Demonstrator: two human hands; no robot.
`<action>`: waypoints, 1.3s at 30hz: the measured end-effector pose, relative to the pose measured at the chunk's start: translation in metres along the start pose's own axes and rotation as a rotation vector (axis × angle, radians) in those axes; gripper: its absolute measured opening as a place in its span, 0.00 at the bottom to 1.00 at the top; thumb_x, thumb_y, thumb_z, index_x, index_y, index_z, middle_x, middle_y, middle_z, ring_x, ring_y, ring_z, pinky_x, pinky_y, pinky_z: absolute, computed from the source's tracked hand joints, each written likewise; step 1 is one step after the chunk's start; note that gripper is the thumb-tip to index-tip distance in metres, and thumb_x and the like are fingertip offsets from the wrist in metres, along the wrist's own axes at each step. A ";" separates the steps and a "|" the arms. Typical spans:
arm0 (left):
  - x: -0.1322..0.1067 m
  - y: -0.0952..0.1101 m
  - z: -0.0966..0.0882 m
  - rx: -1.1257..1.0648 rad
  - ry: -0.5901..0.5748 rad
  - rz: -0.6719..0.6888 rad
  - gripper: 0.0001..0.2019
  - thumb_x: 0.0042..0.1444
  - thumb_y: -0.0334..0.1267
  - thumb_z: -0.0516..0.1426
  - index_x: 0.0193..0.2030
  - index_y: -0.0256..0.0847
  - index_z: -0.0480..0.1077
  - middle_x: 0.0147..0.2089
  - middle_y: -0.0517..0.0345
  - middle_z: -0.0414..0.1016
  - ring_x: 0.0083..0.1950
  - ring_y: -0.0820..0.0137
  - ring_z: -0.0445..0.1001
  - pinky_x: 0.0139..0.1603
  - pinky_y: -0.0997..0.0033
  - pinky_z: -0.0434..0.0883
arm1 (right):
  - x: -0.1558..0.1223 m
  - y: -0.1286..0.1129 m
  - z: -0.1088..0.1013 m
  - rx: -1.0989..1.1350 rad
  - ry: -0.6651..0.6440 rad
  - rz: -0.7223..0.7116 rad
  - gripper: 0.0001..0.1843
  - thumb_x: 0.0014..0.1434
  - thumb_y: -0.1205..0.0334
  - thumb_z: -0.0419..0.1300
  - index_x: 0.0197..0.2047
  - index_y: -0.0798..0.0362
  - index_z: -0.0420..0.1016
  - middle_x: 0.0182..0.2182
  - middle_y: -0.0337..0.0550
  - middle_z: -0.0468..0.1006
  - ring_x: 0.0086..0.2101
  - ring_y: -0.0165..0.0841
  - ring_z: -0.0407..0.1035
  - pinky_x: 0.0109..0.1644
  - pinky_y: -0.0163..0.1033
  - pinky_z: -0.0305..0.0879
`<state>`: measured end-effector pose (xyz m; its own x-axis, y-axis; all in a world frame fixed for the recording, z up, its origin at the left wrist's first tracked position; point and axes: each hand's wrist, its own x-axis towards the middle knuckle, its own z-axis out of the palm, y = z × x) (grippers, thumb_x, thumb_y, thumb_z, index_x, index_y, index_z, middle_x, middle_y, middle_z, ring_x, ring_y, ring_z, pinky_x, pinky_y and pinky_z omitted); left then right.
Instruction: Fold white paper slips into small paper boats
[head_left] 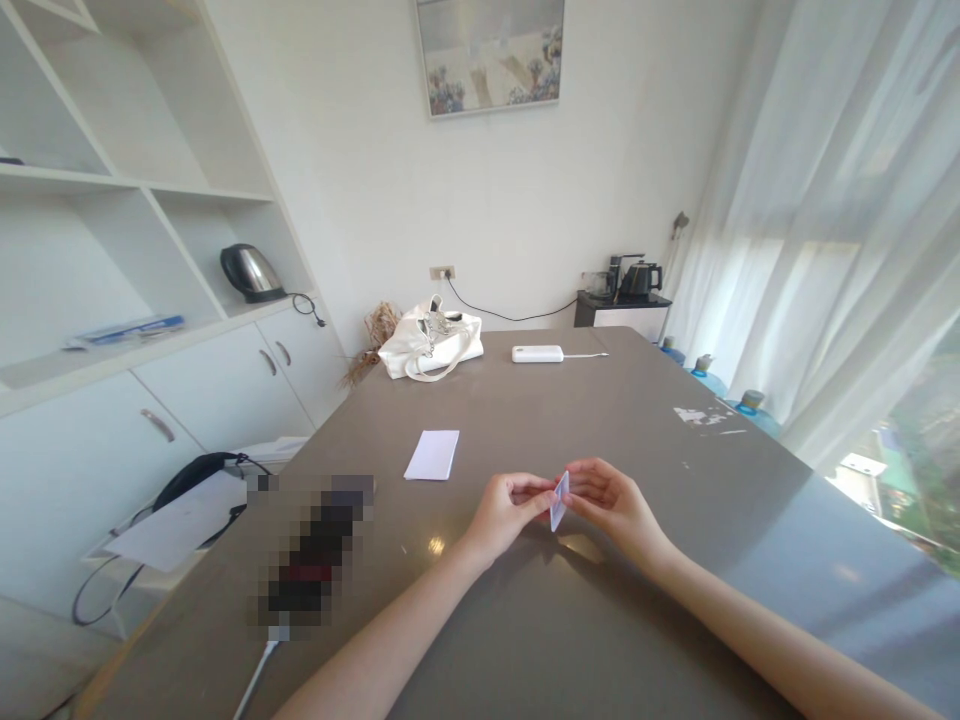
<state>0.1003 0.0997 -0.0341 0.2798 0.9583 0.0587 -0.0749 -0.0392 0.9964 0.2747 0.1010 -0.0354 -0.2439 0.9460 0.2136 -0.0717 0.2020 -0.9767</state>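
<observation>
My left hand and my right hand meet over the grey table. Together they pinch a small pale folded paper, held upright on its edge between the fingertips. Both hands have their fingers curled and closed on it. A second white sheet of paper lies flat on the table, a little beyond and left of my left hand.
A white handbag and a white power bank with a cable lie at the table's far end. A blurred dark object stands near the left edge. White cabinets with a kettle line the left wall. Curtains hang on the right.
</observation>
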 end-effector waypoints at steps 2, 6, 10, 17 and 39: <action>0.001 0.000 0.000 0.026 0.008 0.012 0.19 0.48 0.47 0.62 0.40 0.33 0.75 0.38 0.47 0.79 0.37 0.63 0.77 0.38 0.66 0.74 | 0.000 -0.002 0.001 -0.008 -0.004 -0.004 0.21 0.48 0.52 0.66 0.42 0.55 0.68 0.35 0.49 0.79 0.37 0.37 0.75 0.44 0.44 0.73; 0.001 0.002 0.003 0.125 0.021 0.068 0.17 0.51 0.44 0.60 0.42 0.32 0.74 0.39 0.45 0.79 0.38 0.64 0.77 0.38 0.67 0.73 | -0.002 -0.005 0.002 -0.028 -0.034 0.031 0.20 0.51 0.52 0.64 0.42 0.56 0.68 0.34 0.49 0.79 0.35 0.37 0.76 0.42 0.43 0.73; 0.000 0.002 0.007 0.234 0.028 0.116 0.13 0.52 0.40 0.58 0.40 0.32 0.73 0.37 0.47 0.78 0.36 0.65 0.77 0.38 0.68 0.73 | -0.003 -0.005 0.002 -0.018 -0.059 0.057 0.19 0.51 0.52 0.64 0.40 0.57 0.69 0.32 0.48 0.80 0.33 0.36 0.76 0.41 0.42 0.72; 0.000 -0.001 0.008 0.290 0.046 0.104 0.11 0.52 0.37 0.57 0.39 0.32 0.73 0.37 0.46 0.79 0.36 0.65 0.77 0.36 0.69 0.73 | -0.003 -0.001 0.000 0.011 -0.078 0.083 0.19 0.51 0.53 0.64 0.41 0.56 0.69 0.31 0.48 0.80 0.33 0.37 0.76 0.40 0.42 0.71; 0.007 -0.005 -0.005 0.115 -0.006 -0.058 0.18 0.52 0.49 0.57 0.38 0.33 0.74 0.33 0.50 0.78 0.29 0.67 0.75 0.31 0.69 0.72 | 0.007 -0.008 -0.018 -0.252 -0.071 0.083 0.17 0.50 0.51 0.62 0.32 0.59 0.78 0.24 0.44 0.77 0.23 0.29 0.67 0.29 0.34 0.63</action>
<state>0.0983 0.1084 -0.0392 0.2864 0.9581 0.0007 0.0515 -0.0161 0.9985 0.2906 0.1101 -0.0262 -0.3069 0.9435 0.1251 0.1920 0.1901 -0.9628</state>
